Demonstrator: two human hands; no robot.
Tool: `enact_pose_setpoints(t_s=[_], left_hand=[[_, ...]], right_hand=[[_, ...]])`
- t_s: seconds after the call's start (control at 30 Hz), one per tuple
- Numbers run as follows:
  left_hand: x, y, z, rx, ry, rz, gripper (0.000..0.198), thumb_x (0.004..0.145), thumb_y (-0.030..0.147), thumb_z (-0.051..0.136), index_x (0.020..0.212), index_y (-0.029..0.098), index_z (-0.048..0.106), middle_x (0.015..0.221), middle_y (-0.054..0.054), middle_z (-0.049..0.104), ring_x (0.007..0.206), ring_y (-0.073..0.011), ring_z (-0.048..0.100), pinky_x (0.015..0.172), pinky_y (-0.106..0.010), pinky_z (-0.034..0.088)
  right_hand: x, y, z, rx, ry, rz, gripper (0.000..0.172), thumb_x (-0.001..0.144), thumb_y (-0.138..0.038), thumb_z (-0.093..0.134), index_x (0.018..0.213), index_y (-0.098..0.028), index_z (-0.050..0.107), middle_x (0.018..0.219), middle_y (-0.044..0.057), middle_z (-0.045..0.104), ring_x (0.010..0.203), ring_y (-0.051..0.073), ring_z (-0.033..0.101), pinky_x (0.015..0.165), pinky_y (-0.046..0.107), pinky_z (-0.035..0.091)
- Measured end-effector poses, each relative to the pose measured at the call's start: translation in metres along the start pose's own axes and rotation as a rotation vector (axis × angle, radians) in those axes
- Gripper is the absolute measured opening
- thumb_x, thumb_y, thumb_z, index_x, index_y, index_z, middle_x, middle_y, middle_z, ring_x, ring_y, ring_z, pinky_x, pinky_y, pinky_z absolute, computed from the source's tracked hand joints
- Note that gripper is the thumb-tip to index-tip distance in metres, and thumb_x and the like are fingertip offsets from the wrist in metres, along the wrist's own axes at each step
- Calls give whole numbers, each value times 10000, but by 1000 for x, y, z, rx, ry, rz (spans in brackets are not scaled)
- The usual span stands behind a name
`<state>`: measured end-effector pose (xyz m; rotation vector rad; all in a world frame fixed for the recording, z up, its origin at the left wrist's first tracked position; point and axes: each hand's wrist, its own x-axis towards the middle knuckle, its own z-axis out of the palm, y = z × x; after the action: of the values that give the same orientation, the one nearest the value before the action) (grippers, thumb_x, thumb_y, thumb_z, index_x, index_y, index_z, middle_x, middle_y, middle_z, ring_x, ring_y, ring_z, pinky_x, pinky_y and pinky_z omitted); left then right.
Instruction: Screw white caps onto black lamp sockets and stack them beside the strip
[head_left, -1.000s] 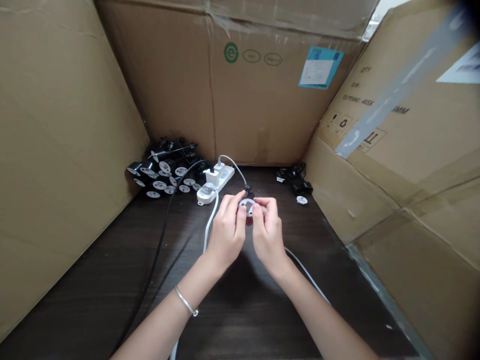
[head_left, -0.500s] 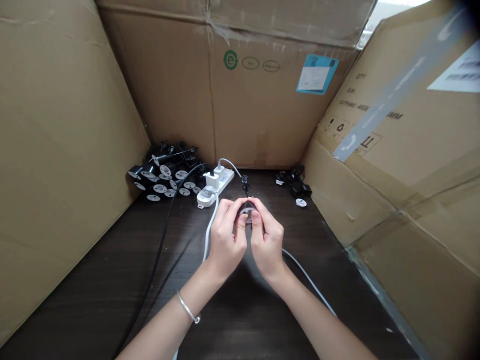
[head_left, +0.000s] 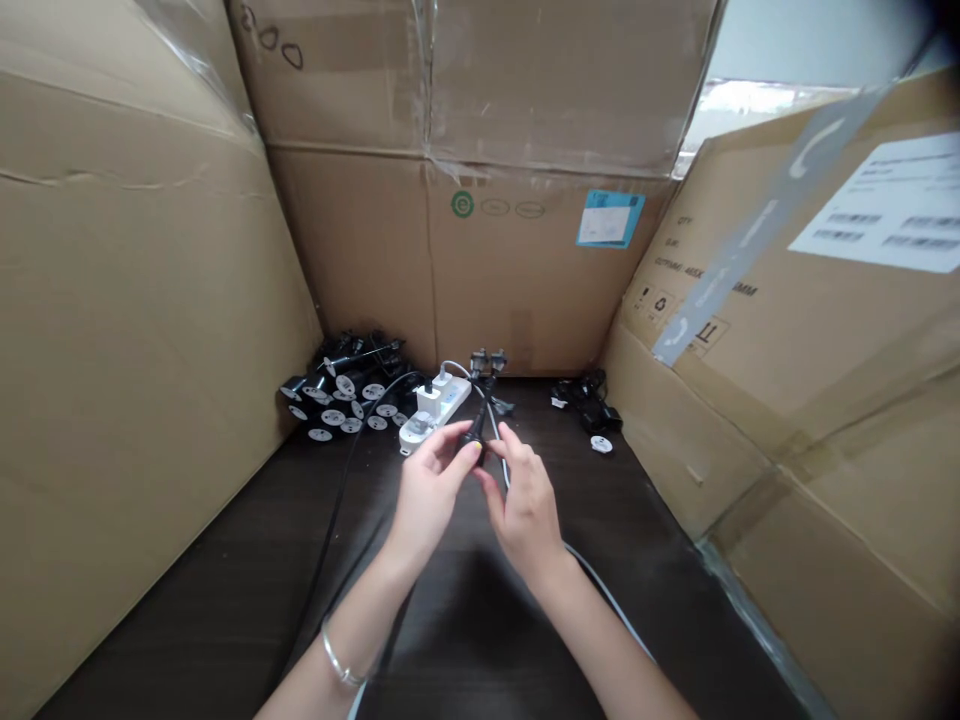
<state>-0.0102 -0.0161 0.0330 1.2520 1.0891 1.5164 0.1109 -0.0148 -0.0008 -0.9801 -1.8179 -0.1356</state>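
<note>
Between my two hands is a black device with a rounded body and a thin stem. Its stem points away from me toward a blurred, clip-like black end. My left hand is closed around the body, thumb pressed on top. At the right side of the same body, my right hand has bent fingers and a thumb by its near end, the index finger lifted off. The device's round face is turned out of sight.
A pile of similar black devices with white round ends lies at the back left. A white power strip with plugged-in adapters stands behind my hands. Black parts and a white disc lie at right. Cardboard walls surround the table.
The device has turned: its grey face pointed up at me and now is hidden, with the stem extending away. My right thumb has left that face. The camera view has tipped upward.
</note>
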Motion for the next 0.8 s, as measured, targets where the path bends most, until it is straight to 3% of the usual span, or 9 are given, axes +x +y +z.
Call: enact_pose_setpoints(t_s=[0.07, 0.17, 0.27, 0.37, 0.53, 0.7, 0.8], left_hand=[[7, 17, -13, 202, 147, 181, 365, 740, 341, 621, 1072, 190, 597, 1029, -52, 617, 872, -151, 584, 798, -282, 471], [31, 46, -42, 623, 472, 498, 349, 727, 342, 627, 1054, 221, 636, 1035, -42, 588, 837, -139, 546, 786, -278, 453], [66, 64, -77, 776, 631, 547, 382, 706, 304, 637, 1071, 192, 636, 941, -48, 582, 717, -114, 524, 738, -271, 468], [101, 64, -113, 860, 739, 482, 390, 702, 275, 630, 1075, 162, 632, 924, -58, 561, 678, -109, 499, 760, -293, 469], [133, 48, -155, 1109, 716, 424, 388, 723, 278, 615, 1073, 111, 627, 869, -69, 504, 851, -179, 493, 891, -348, 405], [138, 37, -162, 1298, 545, 412, 383, 757, 299, 576, 1111, 154, 597, 1021, -84, 446, 833, -187, 486, 815, -354, 424], [140, 30, -162, 1315, 505, 384, 381, 775, 322, 553, 1111, 147, 591, 1035, -89, 440, 813, -187, 490, 795, -356, 423]], right_hand=[[0, -1, -1, 85, 62, 31, 562, 854, -238, 503, 1347, -150, 250, 1091, 107, 558, 973, 181, 526, 823, 340, 460], [1, -2, -4, 124, 82, 64, 537, 843, -233, 515, 1319, -165, 274, 1091, 93, 548, 989, 169, 524, 835, 328, 462], [3, -3, -6, 117, 65, 71, 484, 847, -226, 501, 1290, -171, 315, 1064, 88, 553, 954, 169, 529, 827, 333, 466], [5, -3, -7, 105, 54, 55, 443, 857, -222, 476, 1274, -168, 337, 1049, 93, 557, 920, 177, 531, 818, 347, 469], [7, -4, -7, 101, 41, 45, 420, 857, -210, 471, 1257, -155, 355, 1017, 87, 566, 896, 174, 526, 799, 339, 468], [8, -3, -7, 106, 40, 33, 397, 856, -197, 470, 1238, -146, 374, 1004, 84, 570, 916, 175, 524, 820, 340, 458], [8, 0, -8, 106, 30, 48, 349, 862, -200, 456, 1204, -144, 413, 977, 84, 576, 891, 176, 529, 796, 339, 460]])
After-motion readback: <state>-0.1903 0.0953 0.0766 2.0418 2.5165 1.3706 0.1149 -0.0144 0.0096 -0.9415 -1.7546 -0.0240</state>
